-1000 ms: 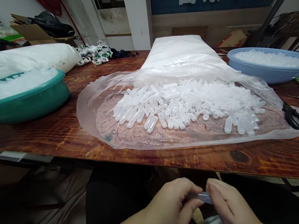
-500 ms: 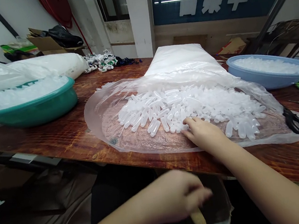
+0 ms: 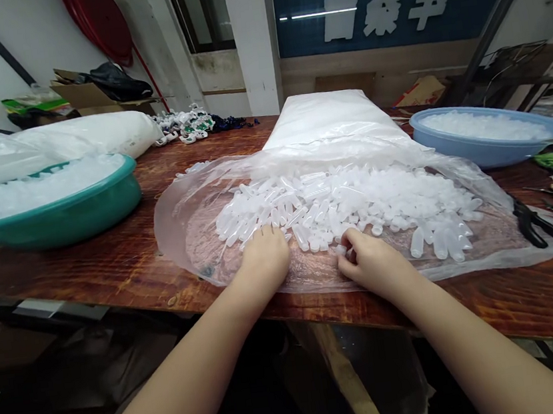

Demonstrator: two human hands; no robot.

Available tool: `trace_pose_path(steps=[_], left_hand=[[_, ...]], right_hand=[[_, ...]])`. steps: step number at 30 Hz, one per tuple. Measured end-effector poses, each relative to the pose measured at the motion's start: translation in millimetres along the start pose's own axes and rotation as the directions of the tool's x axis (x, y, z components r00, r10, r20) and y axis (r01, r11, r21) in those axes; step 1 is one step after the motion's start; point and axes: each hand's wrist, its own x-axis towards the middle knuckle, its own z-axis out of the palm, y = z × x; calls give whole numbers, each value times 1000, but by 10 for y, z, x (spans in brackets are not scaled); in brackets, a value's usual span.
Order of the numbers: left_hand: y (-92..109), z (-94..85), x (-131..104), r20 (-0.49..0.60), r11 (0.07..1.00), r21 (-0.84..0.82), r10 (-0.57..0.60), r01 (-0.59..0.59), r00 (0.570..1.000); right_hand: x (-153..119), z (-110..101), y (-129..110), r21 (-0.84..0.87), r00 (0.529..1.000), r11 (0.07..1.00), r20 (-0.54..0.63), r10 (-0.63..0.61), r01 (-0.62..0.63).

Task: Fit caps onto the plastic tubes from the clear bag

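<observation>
A heap of small translucent white plastic tubes [image 3: 326,204] lies spread on a clear plastic bag [image 3: 199,233] on the wooden table. My left hand [image 3: 266,255] is at the heap's front left edge, back upward, fingers curled down; whatever they may grip is hidden beneath. To its right, my right hand [image 3: 376,260] pinches a small translucent plastic tube between thumb and fingers just in front of the heap. Only the end of that tube shows.
A green basin [image 3: 118,193] on the left and a blue basin [image 3: 481,151] on the right hold more white pieces. A full white bag [image 3: 326,117] lies behind the heap. Black-handled scissors [image 3: 544,228] rest on the plastic at right, near the wooden table's [image 3: 480,306] front edge.
My left hand has risen from below the table edge, forward and left, to the heap. My right hand has drawn back slightly from the heap with a tube in its fingers.
</observation>
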Motion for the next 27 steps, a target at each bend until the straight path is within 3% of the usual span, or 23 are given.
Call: trace_pose_path(steps=[4,8,10,11,12,14,16,17,18,20,23,27], left_hand=[[-33,30,-20,1,999,4,33,-33,999],[-59,12,-57,-16,999,-28,45,-45,999],[-29,-17,-190,-40,989,-133,56,-61,998],[-1,-31,-293,-58,957,-277,78,-91,995],[34,-44,-417,-75,876,-466,103,-126,992],[115,-59,-688,-104,484,-856,183,-181,978],[194,-56,-924,-69,130,-986,262,-106,963],[228,-46,-1011,-26,39,-998,311,-40,950],[256,-31,-1073,30,6,-1000,359,30,933],[296,17,-1133,146,45,-989,448,141,882],[324,117,-1142,237,93,-971,512,221,826],[355,262,-1159,309,17,-930,578,367,755]], right_hand=[[-208,10,-1,150,998,987,-33,-48,52],[-461,87,-50,406,974,895,-193,-117,188],[-585,129,-72,532,956,811,-274,-107,243],[-649,148,-78,574,951,778,-295,-96,256],[-715,164,-80,610,947,746,-311,-84,266],[-854,184,-67,665,943,689,-324,-80,288],[-994,180,-32,668,930,666,-348,-116,332],[-1056,167,-9,650,921,670,-364,-138,358],[-1110,145,16,626,911,681,-381,-159,380],[-1187,78,63,593,908,702,-368,-200,395],[-1238,-48,116,645,934,678,-194,-301,353],[-1285,-124,163,695,886,645,26,-463,317]])
